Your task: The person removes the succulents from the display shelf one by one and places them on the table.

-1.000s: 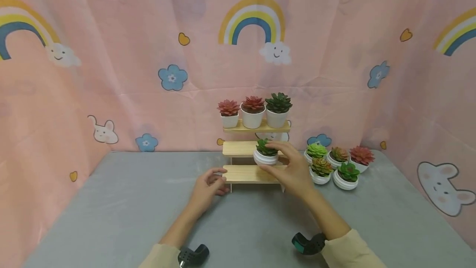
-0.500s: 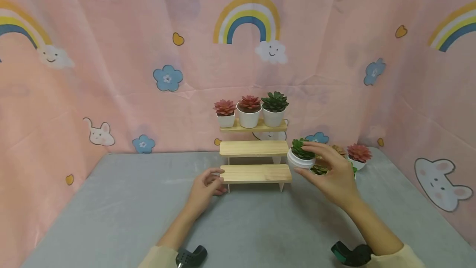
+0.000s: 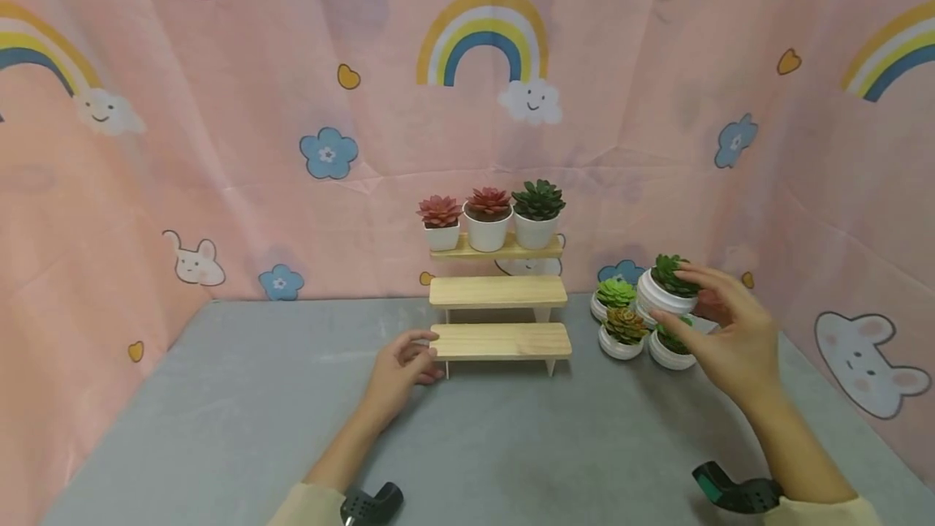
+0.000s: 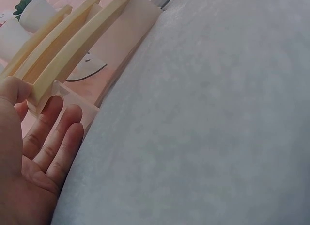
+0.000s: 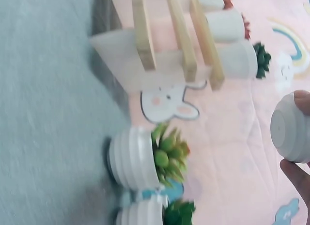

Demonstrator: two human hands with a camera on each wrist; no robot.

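A small white pot [image 3: 661, 292] with a dark green plant is held in the air by the right hand [image 3: 730, 339], above the other pots on the grey table [image 3: 219, 428]. The fingers [image 3: 712, 276] are curled around its top and side, and the thumb presses from below. The pot looks light and stiff, probably plastic or ceramic, with a ribbed wall that should give some grip; the glazed surface may still be a little slippery. The leaves look soft, so the hold is better taken on the wall, not on the plant.

Just under the fingertips three more pots are standing close together: one with a light green plant [image 3: 616, 295], one with a brownish plant [image 3: 623, 329], and one half hidden behind the hand [image 3: 668, 347]. Little room is left between them, so a knock is possible there. More open table is seen toward the palm side and in front.

The left hand [image 3: 402, 368] rests on the table, fingers relaxed and slightly apart, the fingertips touching the end of the lowest board of the wooden shelf [image 3: 500, 341]. Three pots [image 3: 488, 222] stand on its top step.
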